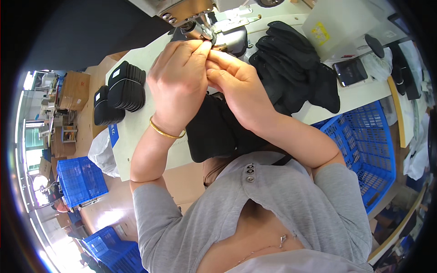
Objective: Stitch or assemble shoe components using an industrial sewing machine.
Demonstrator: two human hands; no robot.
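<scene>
White worktable [136,150] runs across a workshop, with a sewing machine [191,11] at its far edge. On the right, just beside the table, a blue plastic crate [371,141] stands; what lies inside it is hard to tell from here. Two more blue crates [79,179] sit on the floor at the left. Stacked black pads [127,86] rest on the table's left part, and a heap of black fabric pieces [296,68] lies at the far right. Both forearms rise from the near edge. The left hand [177,84] and right hand [239,88] meet under the machine's head, fingertips pinched together on the far edge of a black fabric piece [214,132], which hangs down toward the person's chest.
</scene>
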